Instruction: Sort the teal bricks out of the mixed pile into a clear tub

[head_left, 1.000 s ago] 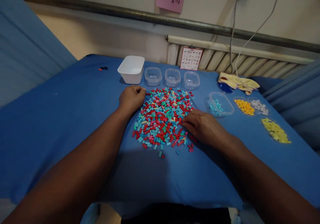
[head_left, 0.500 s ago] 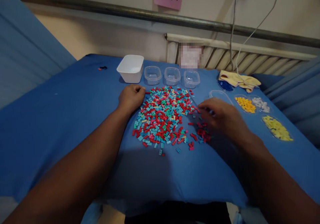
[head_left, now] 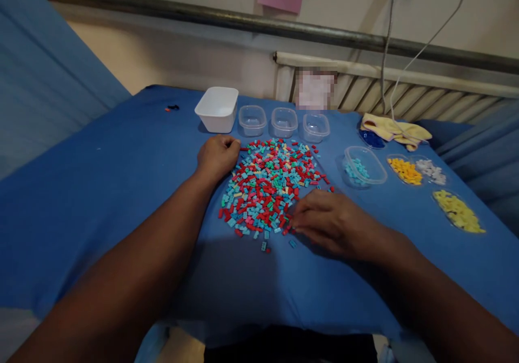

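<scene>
A heap of small red, light blue and green bricks [head_left: 270, 187] lies spread on the blue cloth [head_left: 101, 190]. My left hand [head_left: 217, 156] rests as a loose fist at the heap's upper left edge, touching the cloth. My right hand [head_left: 330, 221] lies flat, palm down, at the heap's lower right edge, with its fingertips on the bricks there. Whether anything is under the palm is hidden. A clear dish with light blue bricks [head_left: 363, 167] stands just right of the heap.
A white tub [head_left: 218, 109] and three small clear cups [head_left: 284, 121] line the far side. Right of them lie dishes of orange bricks [head_left: 404, 170], white bricks [head_left: 432, 171], yellow bricks [head_left: 458, 211], a dark blue dish [head_left: 372, 139] and a yellow cloth [head_left: 395, 129].
My right hand swept out to the right toward the clear dish, then came back to the heap's lower right edge. The left hand stayed put.
</scene>
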A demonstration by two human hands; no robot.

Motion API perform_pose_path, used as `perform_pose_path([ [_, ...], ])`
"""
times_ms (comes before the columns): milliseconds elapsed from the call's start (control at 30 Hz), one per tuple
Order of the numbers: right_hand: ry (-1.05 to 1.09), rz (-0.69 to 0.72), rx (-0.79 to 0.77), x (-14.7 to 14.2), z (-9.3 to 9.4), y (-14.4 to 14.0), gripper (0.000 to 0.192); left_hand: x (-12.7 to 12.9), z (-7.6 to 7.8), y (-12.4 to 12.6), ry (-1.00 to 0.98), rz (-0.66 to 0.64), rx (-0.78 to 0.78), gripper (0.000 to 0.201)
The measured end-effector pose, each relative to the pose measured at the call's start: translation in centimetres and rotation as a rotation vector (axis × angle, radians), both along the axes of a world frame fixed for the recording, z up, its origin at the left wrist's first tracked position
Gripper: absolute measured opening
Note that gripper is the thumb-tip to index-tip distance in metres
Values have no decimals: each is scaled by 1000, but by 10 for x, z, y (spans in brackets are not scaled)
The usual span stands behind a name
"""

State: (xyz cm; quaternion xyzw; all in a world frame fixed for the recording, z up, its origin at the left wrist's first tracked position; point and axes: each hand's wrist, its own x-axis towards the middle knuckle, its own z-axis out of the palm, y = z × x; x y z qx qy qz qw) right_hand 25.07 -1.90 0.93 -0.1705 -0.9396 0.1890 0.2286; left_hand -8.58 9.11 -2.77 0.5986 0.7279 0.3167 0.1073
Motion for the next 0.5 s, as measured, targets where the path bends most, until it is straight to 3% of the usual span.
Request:
perform_pose_path([
  [100,-118,-31,-2,-5,-7,3,21,-1,-2,2,8,8,10,35],
  [267,-191,-195,27,33,-13,26,15,0,-1,1,22,-1,-7,36],
  [367,-211,-207,9,48,-11,29,14,1,1,1,20,2,-11,35],
  [500,-234,-188,3,45,-8,24,16,2,2,0,17,-4,-7,36],
])
